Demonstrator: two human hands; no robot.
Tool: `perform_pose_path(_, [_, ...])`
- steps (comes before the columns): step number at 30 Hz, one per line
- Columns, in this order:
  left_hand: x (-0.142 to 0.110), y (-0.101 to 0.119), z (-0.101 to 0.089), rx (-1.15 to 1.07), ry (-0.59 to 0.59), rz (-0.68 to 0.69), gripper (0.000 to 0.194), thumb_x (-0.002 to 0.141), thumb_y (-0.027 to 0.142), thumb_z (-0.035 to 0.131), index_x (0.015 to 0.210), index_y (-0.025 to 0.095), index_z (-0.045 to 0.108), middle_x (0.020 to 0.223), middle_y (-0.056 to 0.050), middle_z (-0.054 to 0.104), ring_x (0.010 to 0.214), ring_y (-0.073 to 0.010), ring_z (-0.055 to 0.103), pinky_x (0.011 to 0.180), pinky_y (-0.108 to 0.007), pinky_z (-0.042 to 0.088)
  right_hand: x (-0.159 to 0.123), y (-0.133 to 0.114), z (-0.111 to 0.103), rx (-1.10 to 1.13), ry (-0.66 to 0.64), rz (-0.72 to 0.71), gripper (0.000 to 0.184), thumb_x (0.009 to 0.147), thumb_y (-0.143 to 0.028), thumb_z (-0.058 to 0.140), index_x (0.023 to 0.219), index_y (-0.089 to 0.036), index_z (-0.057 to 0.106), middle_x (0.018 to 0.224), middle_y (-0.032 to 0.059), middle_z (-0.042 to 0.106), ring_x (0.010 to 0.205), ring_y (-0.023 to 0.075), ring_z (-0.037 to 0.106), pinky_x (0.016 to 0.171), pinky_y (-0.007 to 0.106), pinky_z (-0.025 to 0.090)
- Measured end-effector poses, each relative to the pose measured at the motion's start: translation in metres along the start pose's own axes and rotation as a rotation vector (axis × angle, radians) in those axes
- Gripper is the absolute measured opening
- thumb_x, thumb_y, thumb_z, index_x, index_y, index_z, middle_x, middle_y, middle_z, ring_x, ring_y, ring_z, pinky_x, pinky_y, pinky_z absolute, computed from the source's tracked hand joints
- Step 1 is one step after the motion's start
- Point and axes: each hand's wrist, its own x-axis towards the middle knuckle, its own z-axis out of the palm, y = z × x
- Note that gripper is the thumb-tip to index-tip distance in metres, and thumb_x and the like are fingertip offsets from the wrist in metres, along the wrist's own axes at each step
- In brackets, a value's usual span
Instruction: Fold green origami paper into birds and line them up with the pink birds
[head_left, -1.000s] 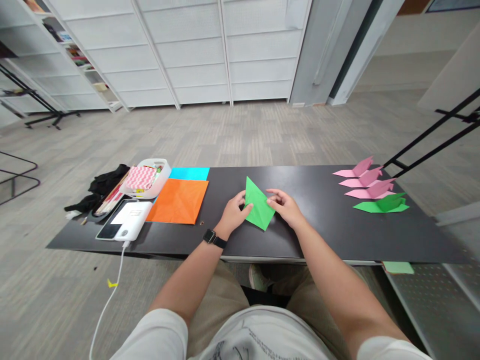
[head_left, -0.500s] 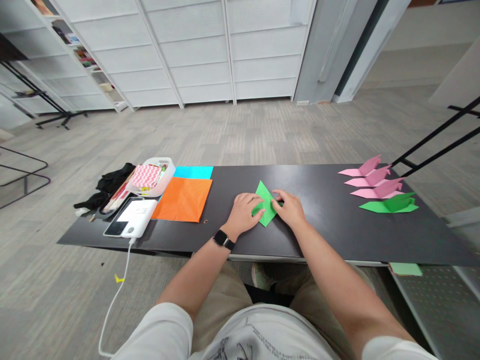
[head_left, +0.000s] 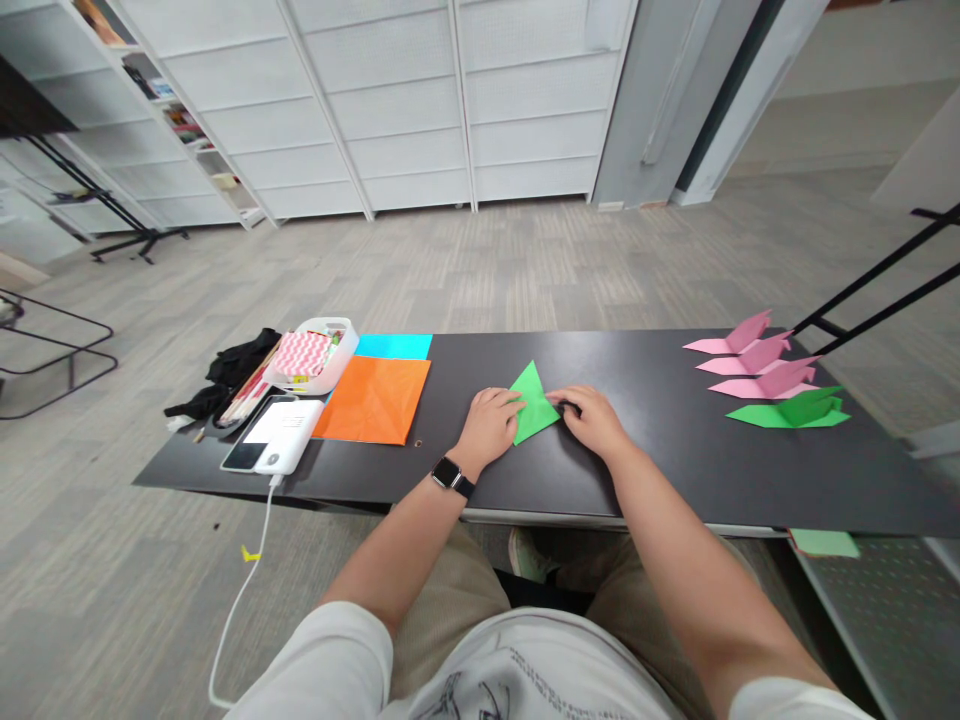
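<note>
A folded piece of green origami paper (head_left: 535, 408) lies on the dark table in front of me, with one point facing away. My left hand (head_left: 490, 425) rests flat over its left side, fingers stretched across the edge, and hides that part. At the right corner, my right hand (head_left: 592, 418) has its thumb and curled forefinger closed on the paper. A black smartwatch (head_left: 448, 473) is on my left wrist.
Orange paper (head_left: 375, 400) and blue paper (head_left: 395, 346) lie to the left, beside a white box (head_left: 341, 350), a phone (head_left: 247, 450) and a cabled white device (head_left: 292, 437). Pink folded birds (head_left: 765, 385) and a green folded bird (head_left: 795, 411) stand at the right.
The green paper has turned; its lower point now sits toward the lower left and another corner points right. My right hand has shifted slightly along its right edge.
</note>
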Motion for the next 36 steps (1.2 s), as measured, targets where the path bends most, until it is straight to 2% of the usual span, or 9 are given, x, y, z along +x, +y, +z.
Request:
perform_pose_path(5, [0.0001, -0.0017, 0.0013, -0.024, -0.012, -0.004, 0.036, 0.099, 0.012, 0.057, 0.123, 0.029, 0.078, 0.139, -0.001, 0.074, 0.128, -0.0243, 0.061, 0.12, -0.049, 0.042, -0.0031, 0.0038, 0.0003, -0.106, -0.027, -0.022, 0.053, 0.09, -0.003, 0.052, 0.122, -0.035, 0.08, 0.115, 0.0045, 0.077, 0.111, 0.0262, 0.066, 0.1, 0.046, 0.049])
perform_pose_path(8, [0.0001, -0.0011, 0.0001, -0.03, -0.013, -0.016, 0.037, 0.099, 0.011, 0.056, 0.124, 0.028, 0.077, 0.14, -0.001, 0.073, 0.13, -0.0234, 0.061, 0.122, -0.049, 0.039, -0.0048, 0.0053, 0.0005, -0.139, -0.033, -0.005, 0.049, 0.093, -0.008, 0.056, 0.124, -0.036, 0.08, 0.118, 0.0051, 0.076, 0.114, 0.0271, 0.065, 0.1, 0.047, 0.047])
perform_pose_path(14, [0.0003, -0.0008, -0.0003, -0.047, -0.01, -0.049, 0.039, 0.099, 0.008, 0.053, 0.124, 0.028, 0.075, 0.141, -0.002, 0.073, 0.132, -0.0217, 0.062, 0.127, -0.051, 0.034, -0.004, 0.0028, 0.0006, -0.132, -0.078, -0.017, 0.036, 0.098, -0.02, 0.064, 0.126, -0.037, 0.079, 0.118, 0.0046, 0.078, 0.111, 0.0267, 0.068, 0.1, 0.047, 0.047])
perform_pose_path(19, [-0.0004, -0.0013, -0.0011, -0.042, -0.018, -0.042, 0.033, 0.1, 0.013, 0.056, 0.121, 0.029, 0.077, 0.141, -0.002, 0.073, 0.131, -0.0232, 0.061, 0.126, -0.054, 0.034, -0.0029, 0.0033, 0.003, -0.087, -0.053, -0.043, 0.033, 0.099, -0.021, 0.062, 0.121, -0.037, 0.081, 0.12, 0.0049, 0.075, 0.114, 0.0258, 0.067, 0.102, 0.047, 0.049])
perform_pose_path(23, [-0.0016, 0.0027, -0.0043, -0.038, -0.038, -0.008, 0.029, 0.097, 0.019, 0.065, 0.118, 0.032, 0.079, 0.139, -0.001, 0.073, 0.13, -0.0251, 0.06, 0.127, -0.057, 0.032, -0.0037, 0.0059, 0.0051, -0.095, -0.023, -0.063, 0.039, 0.097, -0.014, 0.059, 0.118, -0.037, 0.082, 0.126, 0.0054, 0.071, 0.12, 0.0263, 0.063, 0.107, 0.049, 0.048])
perform_pose_path(26, [-0.0026, 0.0038, -0.0051, -0.039, -0.041, 0.033, 0.029, 0.095, 0.023, 0.069, 0.12, 0.033, 0.079, 0.14, -0.001, 0.072, 0.13, -0.0261, 0.059, 0.127, -0.059, 0.031, -0.0045, 0.006, 0.0046, -0.111, -0.009, -0.064, 0.034, 0.097, -0.015, 0.059, 0.11, -0.035, 0.083, 0.127, 0.0064, 0.069, 0.123, 0.0272, 0.061, 0.109, 0.049, 0.048])
perform_pose_path(31, [-0.0035, 0.0003, -0.0038, -0.063, -0.046, 0.118, 0.029, 0.095, 0.029, 0.071, 0.123, 0.032, 0.08, 0.144, -0.004, 0.069, 0.132, -0.0282, 0.058, 0.123, -0.056, 0.038, -0.0052, 0.0021, 0.0015, -0.132, -0.019, -0.053, 0.025, 0.091, -0.018, 0.064, 0.103, -0.031, 0.082, 0.128, 0.0072, 0.067, 0.124, 0.0283, 0.06, 0.11, 0.05, 0.046])
perform_pose_path(36, [-0.003, -0.0012, -0.0047, -0.148, -0.082, 0.182, 0.027, 0.097, 0.032, 0.07, 0.122, 0.031, 0.079, 0.134, -0.005, 0.073, 0.127, -0.0262, 0.063, 0.118, -0.051, 0.044, -0.0044, 0.0018, 0.0006, -0.153, 0.004, -0.004, 0.022, 0.09, -0.023, 0.063, 0.099, -0.029, 0.081, 0.129, 0.0081, 0.067, 0.126, 0.0291, 0.059, 0.113, 0.053, 0.042])
